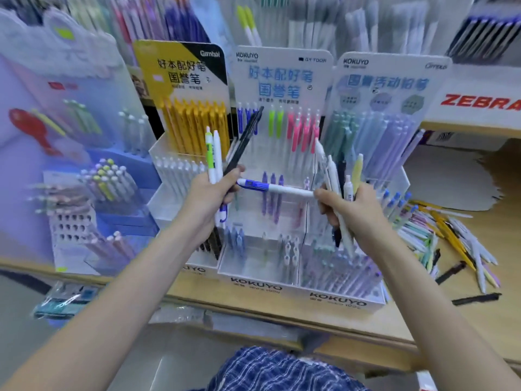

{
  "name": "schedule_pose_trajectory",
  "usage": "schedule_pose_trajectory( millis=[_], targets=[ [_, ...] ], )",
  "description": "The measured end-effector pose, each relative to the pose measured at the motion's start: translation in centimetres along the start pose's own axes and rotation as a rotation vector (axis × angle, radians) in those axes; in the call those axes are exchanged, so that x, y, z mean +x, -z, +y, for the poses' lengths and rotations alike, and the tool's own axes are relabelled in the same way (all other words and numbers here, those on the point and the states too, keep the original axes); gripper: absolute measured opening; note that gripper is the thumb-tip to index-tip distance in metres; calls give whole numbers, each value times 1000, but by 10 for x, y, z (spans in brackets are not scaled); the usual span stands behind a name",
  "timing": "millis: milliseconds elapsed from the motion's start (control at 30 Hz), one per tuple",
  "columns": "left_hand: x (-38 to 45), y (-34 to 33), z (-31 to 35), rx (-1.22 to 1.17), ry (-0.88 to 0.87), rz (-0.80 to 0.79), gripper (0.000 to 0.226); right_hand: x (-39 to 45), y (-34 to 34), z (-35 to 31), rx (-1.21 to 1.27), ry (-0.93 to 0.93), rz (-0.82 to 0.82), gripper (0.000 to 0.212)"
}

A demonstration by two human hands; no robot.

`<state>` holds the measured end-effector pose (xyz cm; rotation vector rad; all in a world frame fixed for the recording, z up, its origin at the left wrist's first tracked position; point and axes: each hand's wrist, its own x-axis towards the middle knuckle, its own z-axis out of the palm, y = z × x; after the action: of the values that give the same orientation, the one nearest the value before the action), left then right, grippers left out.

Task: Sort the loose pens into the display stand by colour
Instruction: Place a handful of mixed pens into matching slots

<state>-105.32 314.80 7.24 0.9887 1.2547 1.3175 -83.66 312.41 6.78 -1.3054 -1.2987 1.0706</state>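
Note:
My left hand (210,197) grips a bunch of pens: a green-and-white pen (210,153), a white one beside it and a black pen (244,143) slanting up to the right. My right hand (351,208) holds several white and pale yellow pens (339,187) upright. A white pen with a blue clip (270,187) lies level between both hands, its ends at the fingertips of each. Behind them stands the white KOKUYO display stand (255,280) with rows of blue, green, pink and purple pens.
A heap of loose pens (448,235) lies on the wooden shelf (479,320) to the right of the stands. A yellow-pen stand (194,128) is at the left, a pastel-pen stand (377,131) at the right. Further pen holders (84,210) stand far left.

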Motion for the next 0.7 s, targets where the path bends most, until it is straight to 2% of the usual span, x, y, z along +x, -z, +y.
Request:
schedule_pose_trajectory(
  millis=[100,200,333,533,633,700],
  targets=[
    [24,6,16,-22,-87,-1,19,14,-8,-15,-40,20,-169,17],
    [39,10,25,73,-171,-19,22,27,-14,-27,-47,-40,-349,12],
    [56,11,34,122,-250,-100,21,49,-45,-33,69,-146,-200,15],
    [79,29,50,205,-456,-243,12,70,-104,-53,388,-420,-318,19],
    [93,48,57,255,-521,-265,14,74,-124,-57,445,-427,-272,10],
    [102,62,62,244,-535,-232,16,72,-136,-63,322,-366,-175,6]
  ],
)
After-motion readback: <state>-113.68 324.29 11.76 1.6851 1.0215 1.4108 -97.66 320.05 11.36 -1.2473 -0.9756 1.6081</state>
